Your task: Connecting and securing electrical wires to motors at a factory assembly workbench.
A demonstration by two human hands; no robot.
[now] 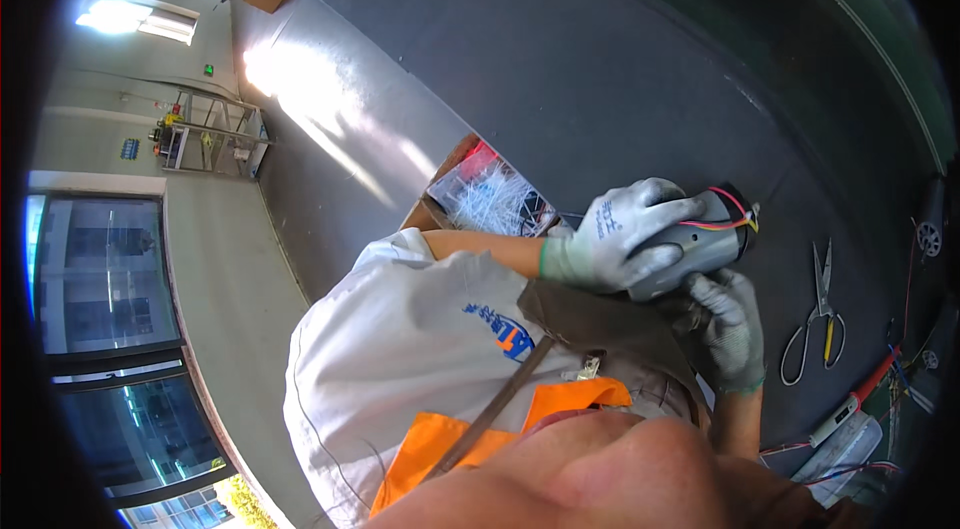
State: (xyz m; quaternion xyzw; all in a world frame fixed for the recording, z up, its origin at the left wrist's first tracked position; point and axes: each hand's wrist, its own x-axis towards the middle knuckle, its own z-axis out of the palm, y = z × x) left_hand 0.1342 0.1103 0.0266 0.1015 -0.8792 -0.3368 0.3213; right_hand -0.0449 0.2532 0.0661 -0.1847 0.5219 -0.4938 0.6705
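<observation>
My left hand (625, 234) wraps the grey motor (695, 244) — right hand (728, 324) closed beneath it; its wires (728, 219) seemingly loose, scissors (818, 314) idle at right.

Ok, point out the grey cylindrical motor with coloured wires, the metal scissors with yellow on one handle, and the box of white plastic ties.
Grey cylindrical motor (700, 244), head view, its side.
Metal scissors (820, 314), head view, the pivot.
Box of white plastic ties (490, 199), head view, the ties inside.

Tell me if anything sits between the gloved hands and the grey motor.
Nothing does. The left hand wraps over the grey motor and the right hand grips it from beneath; both gloves touch it directly. The scissors lie apart.
</observation>
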